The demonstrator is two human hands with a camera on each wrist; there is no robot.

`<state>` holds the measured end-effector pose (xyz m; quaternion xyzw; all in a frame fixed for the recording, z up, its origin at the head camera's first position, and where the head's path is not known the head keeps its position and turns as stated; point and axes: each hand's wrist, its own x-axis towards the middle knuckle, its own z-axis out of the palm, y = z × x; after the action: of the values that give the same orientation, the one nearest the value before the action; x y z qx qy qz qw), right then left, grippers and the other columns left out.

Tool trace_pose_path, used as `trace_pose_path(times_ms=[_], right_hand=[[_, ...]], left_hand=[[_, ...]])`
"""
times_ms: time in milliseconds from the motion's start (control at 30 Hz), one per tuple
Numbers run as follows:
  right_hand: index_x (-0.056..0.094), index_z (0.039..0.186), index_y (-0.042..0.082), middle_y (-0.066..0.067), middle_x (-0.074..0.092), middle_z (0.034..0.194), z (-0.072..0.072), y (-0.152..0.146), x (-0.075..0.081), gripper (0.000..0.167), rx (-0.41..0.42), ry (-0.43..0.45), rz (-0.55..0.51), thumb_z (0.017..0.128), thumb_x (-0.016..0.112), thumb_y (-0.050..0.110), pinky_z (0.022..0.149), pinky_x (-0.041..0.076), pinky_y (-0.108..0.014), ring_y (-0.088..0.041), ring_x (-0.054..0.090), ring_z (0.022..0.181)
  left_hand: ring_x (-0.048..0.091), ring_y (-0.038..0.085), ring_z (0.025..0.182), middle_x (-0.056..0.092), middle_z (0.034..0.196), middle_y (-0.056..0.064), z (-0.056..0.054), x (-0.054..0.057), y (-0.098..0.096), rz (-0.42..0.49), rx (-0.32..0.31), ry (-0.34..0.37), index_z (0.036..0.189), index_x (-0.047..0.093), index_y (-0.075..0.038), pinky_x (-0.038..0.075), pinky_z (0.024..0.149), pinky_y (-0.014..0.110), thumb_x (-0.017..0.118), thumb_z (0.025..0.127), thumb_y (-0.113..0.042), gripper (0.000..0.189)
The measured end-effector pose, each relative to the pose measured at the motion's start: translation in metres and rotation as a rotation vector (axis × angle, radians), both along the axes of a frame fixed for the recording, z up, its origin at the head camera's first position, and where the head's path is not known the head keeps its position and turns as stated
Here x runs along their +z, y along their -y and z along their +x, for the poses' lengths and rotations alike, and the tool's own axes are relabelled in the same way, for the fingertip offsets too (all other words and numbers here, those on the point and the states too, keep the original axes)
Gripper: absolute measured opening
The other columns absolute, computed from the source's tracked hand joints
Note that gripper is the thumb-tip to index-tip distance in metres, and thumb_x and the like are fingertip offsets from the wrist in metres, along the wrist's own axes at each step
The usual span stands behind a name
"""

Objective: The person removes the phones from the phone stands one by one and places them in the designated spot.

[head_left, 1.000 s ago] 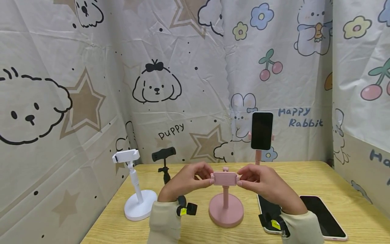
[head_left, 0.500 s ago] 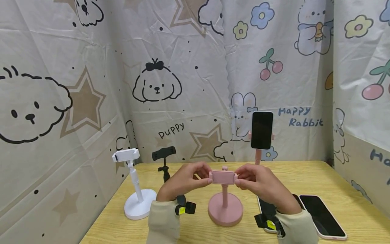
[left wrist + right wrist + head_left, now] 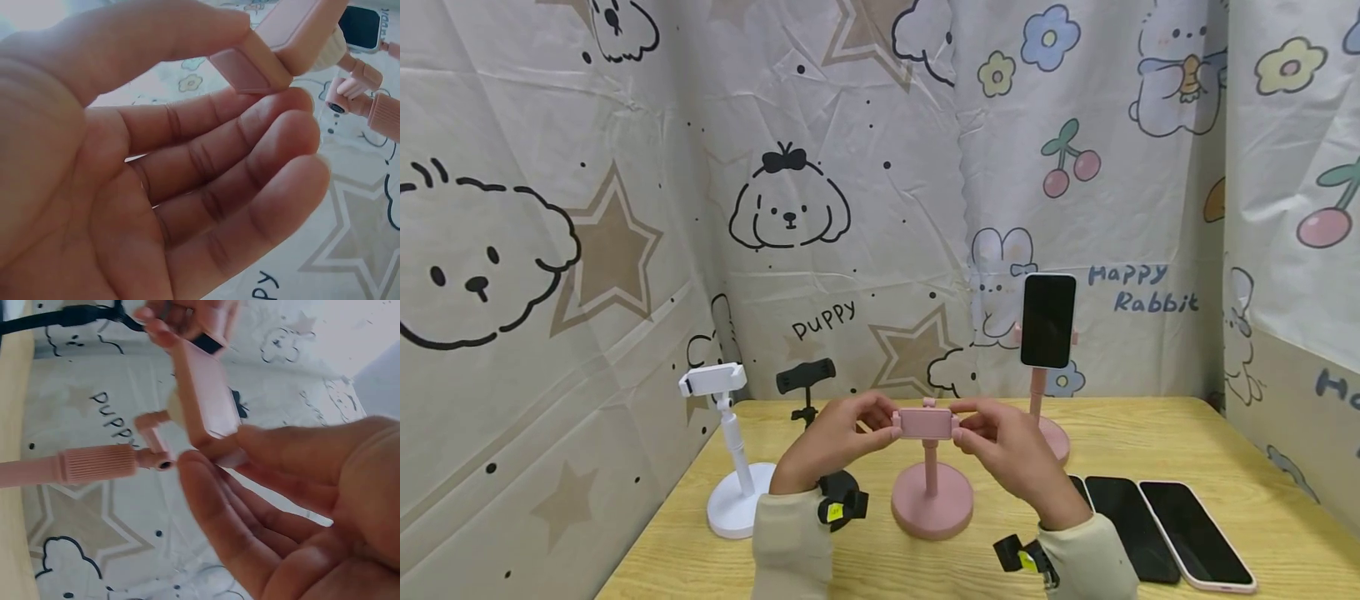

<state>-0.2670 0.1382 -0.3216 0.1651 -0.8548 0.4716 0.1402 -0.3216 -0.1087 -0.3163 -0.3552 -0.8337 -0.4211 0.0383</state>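
Mid-table stands a pink phone stand [image 3: 932, 500] with a round base and a short rectangular clamp [image 3: 926, 423] on its post. My left hand [image 3: 838, 437] pinches the clamp's left end between thumb and fingertips. In the left wrist view that end piece [image 3: 244, 69] lies between the thumb and the fingers, while the other fingers extend below it. At the opposite end, my right hand [image 3: 1011, 450] pinches the clamp's right jaw with thumb and fingers. The right wrist view shows the ribbed pink post [image 3: 100, 464] and the clamp's pale face [image 3: 212, 394]. The clamp holds no phone.
A white phone stand [image 3: 737, 500] is at the left, with a black phone stand [image 3: 806, 379] partly behind my left hand. Behind the right hand, another pink stand [image 3: 1037, 392] holds a phone [image 3: 1048, 321]. Phones, including a pink-edged one [image 3: 1197, 533] and a black one [image 3: 1131, 525], lie at right.
Both hands and the pink stand between them have shifted left and slightly away. More of the phones on the right and the rear pink stand's base now show.
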Motion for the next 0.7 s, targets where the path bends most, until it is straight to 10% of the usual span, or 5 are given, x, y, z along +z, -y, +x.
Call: trace_pose_path(times_ms=[700], right_hand=[[0.068, 0.118, 0.007, -0.005, 0.071, 0.095, -0.018, 0.038, -0.020, 0.029, -0.050, -0.161, -0.076, 0.089, 0.068, 0.006, 0.072, 0.056, -0.028, -0.012, 0.067, 0.079]], left_hand=[[0.060, 0.017, 0.083, 0.065, 0.092, 0.001, -0.003, -0.001, 0.022, 0.040, 0.127, 0.032, 0.110, 0.064, -0.012, 0.052, 0.068, 0.033, 0.067, 0.092, -0.026, 0.023]])
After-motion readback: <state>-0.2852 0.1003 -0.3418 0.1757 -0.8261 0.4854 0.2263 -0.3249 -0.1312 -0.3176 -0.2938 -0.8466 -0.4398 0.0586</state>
